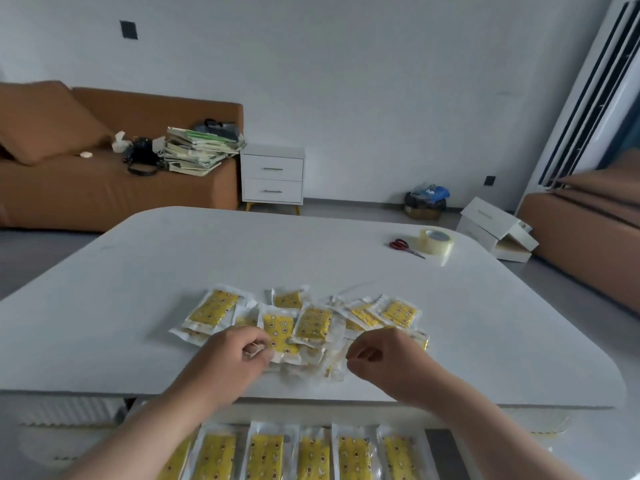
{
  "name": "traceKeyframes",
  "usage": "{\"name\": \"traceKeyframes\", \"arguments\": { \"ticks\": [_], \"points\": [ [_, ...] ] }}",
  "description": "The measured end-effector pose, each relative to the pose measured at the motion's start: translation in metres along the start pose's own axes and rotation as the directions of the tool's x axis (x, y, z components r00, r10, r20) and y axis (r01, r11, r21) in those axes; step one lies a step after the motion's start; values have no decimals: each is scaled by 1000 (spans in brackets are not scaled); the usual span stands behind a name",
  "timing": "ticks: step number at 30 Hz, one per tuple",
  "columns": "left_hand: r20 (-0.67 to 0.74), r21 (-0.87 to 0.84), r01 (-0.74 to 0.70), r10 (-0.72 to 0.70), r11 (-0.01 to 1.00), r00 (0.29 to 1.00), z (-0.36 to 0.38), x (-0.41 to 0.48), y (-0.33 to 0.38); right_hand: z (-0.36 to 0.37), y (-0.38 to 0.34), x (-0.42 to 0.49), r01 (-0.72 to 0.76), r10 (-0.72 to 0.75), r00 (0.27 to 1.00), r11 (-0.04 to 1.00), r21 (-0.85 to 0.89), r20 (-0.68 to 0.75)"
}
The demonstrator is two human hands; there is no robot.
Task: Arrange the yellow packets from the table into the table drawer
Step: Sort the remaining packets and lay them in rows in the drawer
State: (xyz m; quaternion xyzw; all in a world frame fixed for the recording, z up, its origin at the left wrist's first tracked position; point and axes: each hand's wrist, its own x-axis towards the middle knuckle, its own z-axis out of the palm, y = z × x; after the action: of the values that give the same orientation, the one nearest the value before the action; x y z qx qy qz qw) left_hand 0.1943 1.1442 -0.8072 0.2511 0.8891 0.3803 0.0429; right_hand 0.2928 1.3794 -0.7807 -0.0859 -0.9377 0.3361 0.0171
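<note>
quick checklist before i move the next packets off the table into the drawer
1. Drawer open under the near table edge: ok.
2. Room left in it: a row of packets lies side by side, with a bare strip at its right end: ok.
3. Packets to move: a loose overlapping pile lies on the table: ok.
4. Left hand grip: it seems to pinch a clear wrapper edge in the pile: ok.
5. Right hand grip: fingers curled over the pile, hold unclear: cannot tell.
6. Scissors and tape roll lie far from the pile: ok.
</note>
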Motion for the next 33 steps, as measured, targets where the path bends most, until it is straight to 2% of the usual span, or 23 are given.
{"name": "traceKeyframes", "arguments": {
  "ticks": [5, 8, 13, 17, 23, 26, 29, 33],
  "points": [
    [-106, 20, 164, -161, 986, 981, -4, 18, -24, 10, -15, 39, -5, 6, 1000, 1000, 29, -31],
    [-168, -28, 266, -267, 964, 949, 2, 30, -24, 22, -16, 61, -6, 9, 997, 999, 42, -73],
    [-170, 10, 392, -385, 920, 907, 10, 51, -24, 48, -3, 81, 61, -57, 998, 986, -158, 26],
    [-166, -32, 429, -428, 903, 888, 15, 56, -21, 57, 3, 83, 107, -96, 994, 954, -282, 52],
    [-229, -266, 432, -491, 862, 841, 16, 68, -23, 59, 11, 82, 123, -116, 992, 965, -230, 45],
    [-153, -431, 426, -530, 795, 834, 24, 72, -21, 61, 14, 83, 138, -132, 990, 963, -233, 42],
    [-61, -431, 447, -520, 784, 852, 31, 74, -17, 61, 15, 83, 133, -128, 991, 968, -211, 38],
    [-72, -420, 405, -475, 812, 877, 38, 75, -13, 61, 17, 82, 140, -132, 990, 971, -194, 54]
  ]
}}
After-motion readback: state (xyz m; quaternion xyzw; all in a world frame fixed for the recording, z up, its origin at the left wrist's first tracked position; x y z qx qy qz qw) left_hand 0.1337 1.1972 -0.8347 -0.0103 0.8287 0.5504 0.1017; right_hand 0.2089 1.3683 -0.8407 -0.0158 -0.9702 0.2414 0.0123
